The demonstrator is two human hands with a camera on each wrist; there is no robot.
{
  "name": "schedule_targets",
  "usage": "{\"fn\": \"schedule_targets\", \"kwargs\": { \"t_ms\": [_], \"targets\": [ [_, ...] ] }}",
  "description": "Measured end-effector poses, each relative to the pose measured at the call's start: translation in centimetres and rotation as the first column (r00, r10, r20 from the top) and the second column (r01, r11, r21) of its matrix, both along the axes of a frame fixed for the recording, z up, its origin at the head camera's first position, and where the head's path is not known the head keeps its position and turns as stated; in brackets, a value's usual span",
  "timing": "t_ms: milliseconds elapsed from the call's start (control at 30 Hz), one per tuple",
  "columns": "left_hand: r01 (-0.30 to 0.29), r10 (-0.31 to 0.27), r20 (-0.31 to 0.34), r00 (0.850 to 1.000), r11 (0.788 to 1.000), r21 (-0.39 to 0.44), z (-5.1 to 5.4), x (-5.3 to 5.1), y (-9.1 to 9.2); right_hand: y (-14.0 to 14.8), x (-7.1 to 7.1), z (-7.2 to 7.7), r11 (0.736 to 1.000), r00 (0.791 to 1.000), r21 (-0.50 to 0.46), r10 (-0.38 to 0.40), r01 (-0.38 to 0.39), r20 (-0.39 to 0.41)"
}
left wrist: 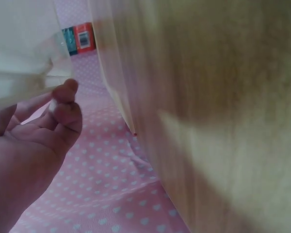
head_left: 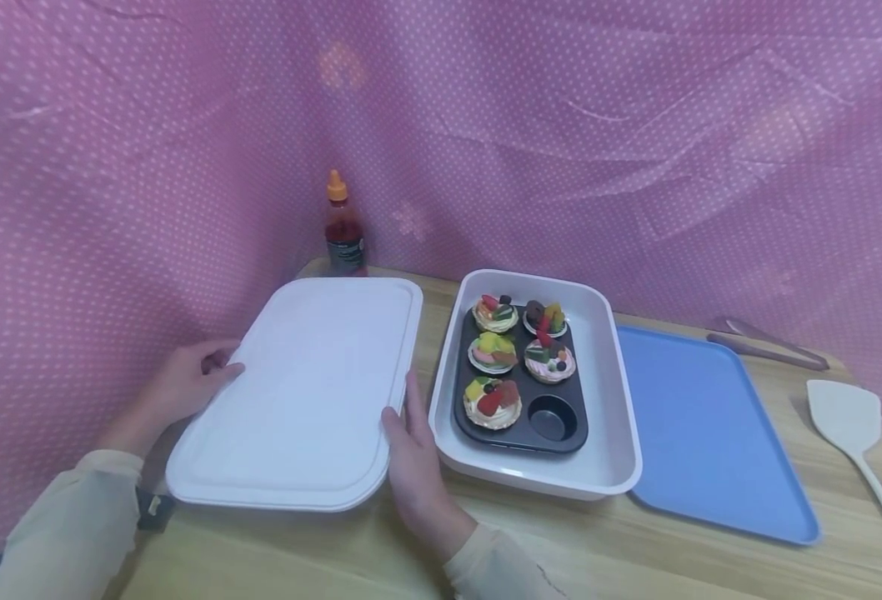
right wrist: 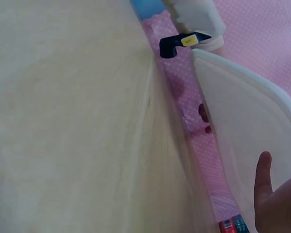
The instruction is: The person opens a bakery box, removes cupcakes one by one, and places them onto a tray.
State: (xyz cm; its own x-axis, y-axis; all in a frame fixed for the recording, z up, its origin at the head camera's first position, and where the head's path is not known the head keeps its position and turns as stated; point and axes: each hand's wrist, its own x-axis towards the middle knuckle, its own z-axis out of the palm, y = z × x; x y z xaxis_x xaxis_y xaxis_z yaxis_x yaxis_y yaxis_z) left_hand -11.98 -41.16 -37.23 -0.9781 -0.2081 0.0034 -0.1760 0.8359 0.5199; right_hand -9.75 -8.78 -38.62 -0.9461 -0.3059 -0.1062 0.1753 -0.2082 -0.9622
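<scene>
A white rectangular lid (head_left: 298, 392) is held above the left part of the table, with a hand at either side. My left hand (head_left: 193, 383) pinches its left edge; in the left wrist view the fingers of that hand (left wrist: 43, 121) are bent at the lid's rim. On the opposite edge, my right hand (head_left: 418, 471) grips with the thumb over the top. To its right stands a white deep box (head_left: 609, 417) without a cover. Inside lies a dark muffin tin (head_left: 512, 435) bearing several fruit-topped cream tarts (head_left: 492, 404); one cup (head_left: 552, 418) holds no tart.
Behind the lid stands a sauce bottle (head_left: 345, 229) with an orange cap. A blue tray (head_left: 711, 433) lies right of the box, partly beneath it. Tongs (head_left: 771, 348) and a pale spatula (head_left: 846, 417) lie farther right. Pink dotted cloth (head_left: 561, 150) hangs behind the table.
</scene>
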Motion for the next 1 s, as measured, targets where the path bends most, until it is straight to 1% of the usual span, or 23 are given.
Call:
{"fn": "schedule_targets", "kwargs": {
  "t_ms": [200, 300, 433, 533, 667, 900, 1000],
  "targets": [
    [0.042, -0.042, -0.006, 0.999, 0.999, -0.001, -0.4, 0.0, -0.3, -0.1, 0.0, -0.6, 1.0, 1.0, 0.015, -0.026, 0.026, -0.014],
    [0.066, -0.066, -0.016, 0.998, 0.998, -0.002, -0.4, -0.3, -0.3, -0.1, -0.2, -0.8, 0.999, 0.999, 0.03, -0.03, 0.031, -0.025],
    [0.109, -0.11, -0.03, 0.994, 0.994, -0.006, -0.8, -0.5, -0.3, 0.0, 0.0, -1.0, 0.994, 0.998, 0.096, -0.044, 0.049, -0.052],
    [0.133, -0.133, -0.03, 0.991, 0.991, 0.0, -1.1, -0.8, -0.2, -0.1, 0.2, -1.2, 0.985, 0.996, 0.156, -0.062, 0.072, -0.065],
    [0.135, -0.135, -0.011, 0.991, 0.991, -0.003, -1.3, -1.1, -0.2, -0.3, 0.2, -1.5, 0.976, 0.995, 0.204, -0.065, 0.079, -0.075],
    [0.106, -0.106, 0.023, 0.994, 0.994, -0.001, -1.5, -1.8, 0.1, -0.2, 0.0, -1.8, 0.962, 0.996, 0.266, -0.049, 0.067, -0.077],
    [0.118, -0.118, 0.02, 0.993, 0.993, -0.009, -1.6, -2.2, 0.3, -0.1, 0.0, -2.0, 0.95, 0.994, 0.302, -0.045, 0.072, -0.098]
  ]
}}
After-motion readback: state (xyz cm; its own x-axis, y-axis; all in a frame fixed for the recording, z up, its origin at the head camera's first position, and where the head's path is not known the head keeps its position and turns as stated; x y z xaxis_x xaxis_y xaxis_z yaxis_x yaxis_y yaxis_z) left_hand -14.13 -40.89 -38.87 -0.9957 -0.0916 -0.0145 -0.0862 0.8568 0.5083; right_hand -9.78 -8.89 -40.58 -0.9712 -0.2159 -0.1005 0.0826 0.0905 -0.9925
